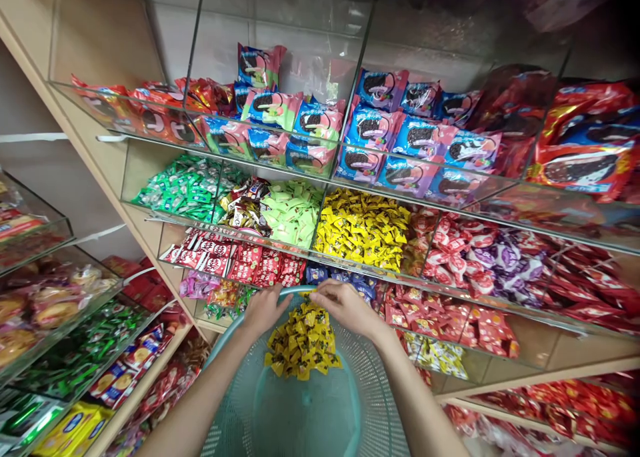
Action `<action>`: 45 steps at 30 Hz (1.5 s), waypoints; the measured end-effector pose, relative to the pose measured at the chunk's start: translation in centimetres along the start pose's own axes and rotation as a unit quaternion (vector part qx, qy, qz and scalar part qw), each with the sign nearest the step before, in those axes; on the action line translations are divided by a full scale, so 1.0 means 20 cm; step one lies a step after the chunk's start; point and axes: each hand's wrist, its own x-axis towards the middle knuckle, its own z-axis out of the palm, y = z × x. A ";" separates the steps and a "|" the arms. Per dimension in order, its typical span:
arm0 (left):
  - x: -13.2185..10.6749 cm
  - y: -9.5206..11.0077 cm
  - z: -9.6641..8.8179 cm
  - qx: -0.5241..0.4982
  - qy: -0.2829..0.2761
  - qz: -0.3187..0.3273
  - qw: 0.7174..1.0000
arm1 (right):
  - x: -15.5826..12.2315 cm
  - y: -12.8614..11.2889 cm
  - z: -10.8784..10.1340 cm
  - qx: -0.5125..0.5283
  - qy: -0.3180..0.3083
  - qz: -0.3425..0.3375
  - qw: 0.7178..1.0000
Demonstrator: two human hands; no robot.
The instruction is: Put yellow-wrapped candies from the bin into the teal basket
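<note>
1 heap of yellow-wrapped candies (303,342) lies in the teal basket (306,414), below and between the left hand (264,310) and right hand (344,302), its long axis leading back toward the camera. The curled right hand seems nearer; whether either grasps anything, I cannot tell.

Teal basket (307,410) here, yellow candies (304,340) (dark printed marks, too!), pale-green packets (293,212), purple-and-white sweets (507,264), blue-and-pink cookie packs (380,89)!

At six o'clock, the basket (307,414) looks like smooth plastic, mesh-walled; its sweets (303,340) wear crinkled, shiny film; biscuit packs (417,137) at two o'clock look like glossy plastic; the post (107,177) at nine o'clock resembles smooth, matt wood.
</note>
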 end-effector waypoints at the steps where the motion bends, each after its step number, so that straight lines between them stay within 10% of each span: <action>1: 0.00 0.00 0.00 0.001 0.000 0.001 1.000 | 0.00 0.04 0.02 -0.011 -0.016 0.013 1.000; 9: 0.00 0.01 -0.02 -0.010 -0.011 0.002 1.000 | 0.00 0.24 0.10 -0.052 -0.040 0.077 0.995; 45: 0.00 0.00 -0.03 0.006 0.009 0.025 1.000 | -0.02 0.23 0.13 -0.137 -0.079 0.209 0.965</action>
